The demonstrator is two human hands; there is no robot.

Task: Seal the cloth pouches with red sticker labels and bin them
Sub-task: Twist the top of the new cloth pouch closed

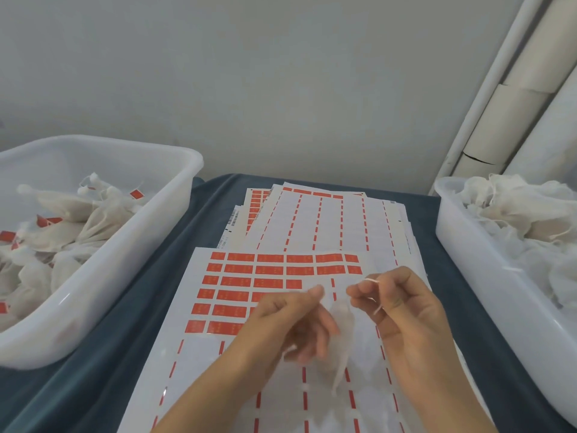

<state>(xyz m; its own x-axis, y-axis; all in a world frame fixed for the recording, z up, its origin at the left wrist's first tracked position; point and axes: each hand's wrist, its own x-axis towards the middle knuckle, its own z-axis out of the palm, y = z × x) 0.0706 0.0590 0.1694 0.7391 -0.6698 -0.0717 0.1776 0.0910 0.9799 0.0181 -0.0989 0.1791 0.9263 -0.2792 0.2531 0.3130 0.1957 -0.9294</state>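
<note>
While the pouch (338,335) is held at lower centre of the frame, its neck pinched by the left hand (290,320) and its string (373,295) by the right hand (402,307), the string should probably be pulled evenly before a sticker (270,270) is taken.

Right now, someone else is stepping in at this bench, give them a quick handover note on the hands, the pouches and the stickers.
Left hand: fingers pinch the neck of a cloth pouch hanging over the sticker sheet.
Right hand: fingers pinch the pouch's white string.
Done: sealed pouches with red labels lie in the left bin.
Left: the held pouch has no label yet; unsealed pouches fill the right bin. The front sheet has red stickers in its upper left; used sheets lie behind it.
</note>
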